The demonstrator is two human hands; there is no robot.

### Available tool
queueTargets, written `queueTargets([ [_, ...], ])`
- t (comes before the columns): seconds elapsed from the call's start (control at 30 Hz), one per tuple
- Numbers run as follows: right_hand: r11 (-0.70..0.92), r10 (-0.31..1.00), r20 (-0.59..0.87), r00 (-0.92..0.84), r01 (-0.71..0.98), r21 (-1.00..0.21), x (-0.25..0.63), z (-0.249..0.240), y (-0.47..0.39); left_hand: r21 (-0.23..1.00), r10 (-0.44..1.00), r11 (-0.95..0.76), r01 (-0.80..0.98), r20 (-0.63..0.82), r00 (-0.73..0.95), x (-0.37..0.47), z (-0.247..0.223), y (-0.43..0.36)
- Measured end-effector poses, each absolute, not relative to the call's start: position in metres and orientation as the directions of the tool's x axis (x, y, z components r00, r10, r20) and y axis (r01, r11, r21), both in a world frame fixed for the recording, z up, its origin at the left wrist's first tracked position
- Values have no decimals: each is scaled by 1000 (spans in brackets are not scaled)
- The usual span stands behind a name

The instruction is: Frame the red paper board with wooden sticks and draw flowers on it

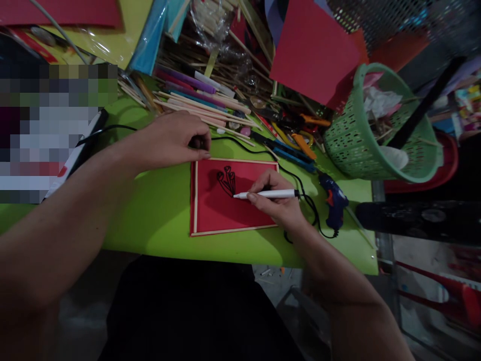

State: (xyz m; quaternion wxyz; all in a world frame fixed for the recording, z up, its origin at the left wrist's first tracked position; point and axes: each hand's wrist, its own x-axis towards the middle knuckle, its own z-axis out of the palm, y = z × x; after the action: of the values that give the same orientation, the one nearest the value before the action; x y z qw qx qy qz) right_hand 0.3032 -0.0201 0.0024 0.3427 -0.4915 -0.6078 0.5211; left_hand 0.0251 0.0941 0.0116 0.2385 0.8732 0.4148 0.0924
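Note:
My right hand [276, 198] is closed around a white marker [268, 194], pen-like, its tip on a red card [210, 213]. Pale thin sticks border the card, which lies flat on the green tabletop [150, 215]. Near the card's middle is a black line drawing of tulips [226, 179], with the marker tip at the bottom of the stems. My left hand [175, 138] has curled fingers, its thumb and forefinger meeting at the card's upper left corner. The other fingers of that hand are mostly hidden beneath it.
A blue glue gun [333, 203] lies right of the card, its black cord looping behind. Beyond are wooden sticks [195, 113], coloured pens [191, 80] and a blue-handled cutter [289, 152]. A green basket [349, 135] holding crumpled waste stands at the right; red paper [315, 50] lies behind.

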Motion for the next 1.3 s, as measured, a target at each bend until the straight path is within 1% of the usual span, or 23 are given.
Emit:
queueTargets([
  [0.47, -17, 953, -98, -287, 271, -962, 303, 4, -21, 500, 753, -553, 666, -42, 657, 24, 12, 94],
  [0.9, 39, 948, -54, -314, 283, -958, 300, 4, -21, 498, 761, -546, 674, -42, 648, 25, 12, 94],
  [1.13, 72, 948, -33, -315, 315, -946, 299, 7, -21, 453, 757, -560, 694, -60, 650, 24, 13, 94],
  [1.3, 82, 949, -23, -316, 314, -946, 298, 7, -21, 442, 748, -565, 696, -82, 659, 20, 14, 94],
])
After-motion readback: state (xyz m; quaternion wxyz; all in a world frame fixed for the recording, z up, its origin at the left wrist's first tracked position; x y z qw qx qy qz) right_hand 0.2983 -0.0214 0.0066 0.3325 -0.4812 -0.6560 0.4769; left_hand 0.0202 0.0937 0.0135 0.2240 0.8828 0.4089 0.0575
